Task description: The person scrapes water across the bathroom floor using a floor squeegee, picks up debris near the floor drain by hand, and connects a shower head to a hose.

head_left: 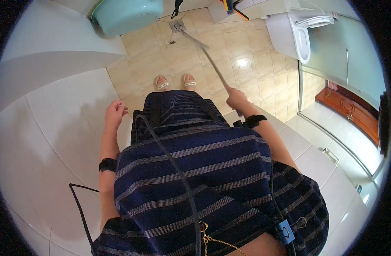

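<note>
One long pole [208, 57], one teal basin [125, 15], one toilet [295, 36], one floor drain [177, 25], two sandals [163, 84], two black wristbands [107, 164].

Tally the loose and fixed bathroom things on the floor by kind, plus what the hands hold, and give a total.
Basin, teal: 1
Toilet, white: 1
Floor drain: 1
Sandals, white: 2
Thin rod, held in the right hand: 1
Total: 6
The left hand holds nothing.
</note>
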